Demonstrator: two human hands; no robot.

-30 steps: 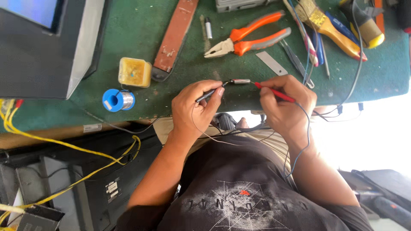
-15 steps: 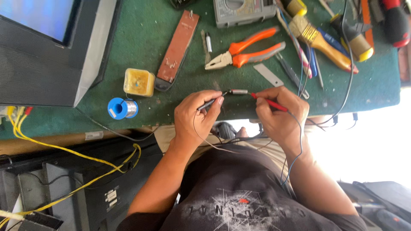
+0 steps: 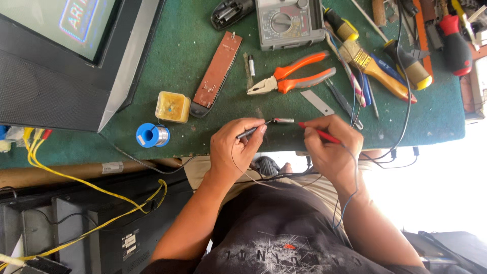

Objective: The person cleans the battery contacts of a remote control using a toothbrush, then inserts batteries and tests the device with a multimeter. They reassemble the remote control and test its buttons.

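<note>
The left hand [image 3: 236, 147] pinches a black probe [image 3: 252, 131] and the right hand [image 3: 332, 149] pinches a red probe [image 3: 319, 133], tips pointing inward at the small silver part [image 3: 282, 121] lying sideways between them on the green surface [image 3: 203, 66]

Green felt-topped bench [image 3: 203, 30], edge running left to right. Lying on it: orange-handled pliers [image 3: 291, 78], grey multimeter [image 3: 289, 21], brown rectangular strip [image 3: 217, 73], small yellow tin [image 3: 173, 107], blue spool of solder [image 3: 152, 135], paintbrush [image 3: 373, 66], flat metal blade [image 3: 317, 102], red-handled screwdriver [image 3: 455, 45] near the right end, black case [image 3: 232, 12] at the top edge. At the left, a television set [image 3: 66, 61] resting on the felt.
</note>
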